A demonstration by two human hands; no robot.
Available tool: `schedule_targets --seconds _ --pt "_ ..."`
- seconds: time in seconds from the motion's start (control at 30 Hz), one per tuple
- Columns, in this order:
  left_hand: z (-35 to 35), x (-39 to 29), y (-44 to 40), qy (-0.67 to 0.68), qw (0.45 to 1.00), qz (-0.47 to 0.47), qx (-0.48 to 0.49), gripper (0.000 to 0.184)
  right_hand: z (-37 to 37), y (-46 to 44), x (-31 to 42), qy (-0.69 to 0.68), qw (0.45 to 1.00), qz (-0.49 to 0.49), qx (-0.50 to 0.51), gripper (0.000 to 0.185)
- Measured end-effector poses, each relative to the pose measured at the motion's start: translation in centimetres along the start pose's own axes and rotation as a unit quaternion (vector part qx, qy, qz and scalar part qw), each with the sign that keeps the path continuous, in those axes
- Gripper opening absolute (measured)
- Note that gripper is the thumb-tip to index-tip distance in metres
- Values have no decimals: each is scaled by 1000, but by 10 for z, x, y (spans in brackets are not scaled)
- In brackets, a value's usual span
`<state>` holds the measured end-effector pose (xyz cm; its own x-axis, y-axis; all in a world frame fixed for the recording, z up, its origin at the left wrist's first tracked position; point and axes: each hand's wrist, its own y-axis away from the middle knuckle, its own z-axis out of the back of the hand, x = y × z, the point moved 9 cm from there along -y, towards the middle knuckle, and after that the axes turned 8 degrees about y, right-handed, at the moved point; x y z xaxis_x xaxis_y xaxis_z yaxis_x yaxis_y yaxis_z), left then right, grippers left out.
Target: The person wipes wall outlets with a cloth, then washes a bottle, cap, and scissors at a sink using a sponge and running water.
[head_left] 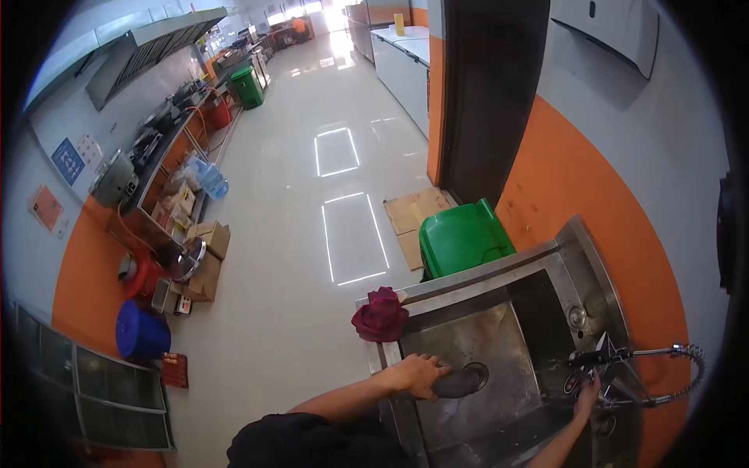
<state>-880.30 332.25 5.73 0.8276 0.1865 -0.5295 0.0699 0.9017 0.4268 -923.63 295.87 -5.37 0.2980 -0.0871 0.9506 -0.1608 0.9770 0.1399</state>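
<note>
Over the steel sink [499,343], my left hand [417,377] is closed on the end of a dark, elongated, rounded object [458,383]. Its far end lies by the drain, and its exact kind is not clear. On the right, my right hand [591,394] is at the tap [612,394] below the black spray head [585,359]. Its fingers look closed on the tap fitting, though the fingertips are partly hidden. A crumpled dark red cloth [381,315] rests on the sink's far left corner.
Beyond the sink stands a green bin [464,238], with flattened cardboard [406,226] beside it. An orange and white wall [616,234] borders the right side. Along the left are a blue bucket [143,329], boxes [204,277] and a cooking counter [156,175].
</note>
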Motion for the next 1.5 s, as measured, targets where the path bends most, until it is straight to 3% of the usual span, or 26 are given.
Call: schedule_targets --seconds 0.07,0.13,0.17,0.23,0.3,0.33,0.43,0.57,0.6,0.73,0.77,0.8,0.9,1.13,1.4,1.5 --pt "-3 4 3 16 1000 3 16 89 1 7 1 171 983 61 -30 46" --pt "-7 8 6 25 999 1 23 90 -27 51 69 323 943 67 -51 41" --pt "-8 11 6 26 999 -2 20 90 -19 45 45 380 916 116 -56 40" --pt "-5 13 8 25 1000 -4 14 90 -26 71 70 466 831 284 -107 39" --pt "4 15 15 20 1000 3 10 90 -12 86 52 276 951 106 -94 43" --pt "5 19 16 23 1000 5 3 91 -11 92 31 173 982 12 -81 45" --pt "8 27 19 28 999 6 -14 90 -7 124 -26 -81 985 -88 -126 44" --pt "-3 38 14 54 996 -51 -43 85 -41 182 -19 -163 963 -125 -177 47" --pt "13 30 25 36 997 -56 -46 83 -63 197 -8 -249 944 -132 -172 45" --pt "28 29 34 49 995 -56 -64 85 -94 202 10 -256 942 -132 -174 52" --pt "37 18 37 67 995 -61 -51 85 -92 190 1 -253 951 -94 -149 54" --pt "31 23 35 57 995 -65 -52 87 -98 189 15 -330 928 -97 -144 54" --pt "19 34 34 5 997 -61 -39 89 -97 175 18 -345 926 -84 -131 49" --pt "28 44 43 26 999 -24 -17 95 -87 148 45 -407 905 -57 -106 44" --pt "26 45 32 13 1000 -10 -11 95 -53 96 77 -285 952 -13 -112 36" --pt "28 37 32 23 1000 13 3 94 -36 82 88 -202 961 -16 -187 33"
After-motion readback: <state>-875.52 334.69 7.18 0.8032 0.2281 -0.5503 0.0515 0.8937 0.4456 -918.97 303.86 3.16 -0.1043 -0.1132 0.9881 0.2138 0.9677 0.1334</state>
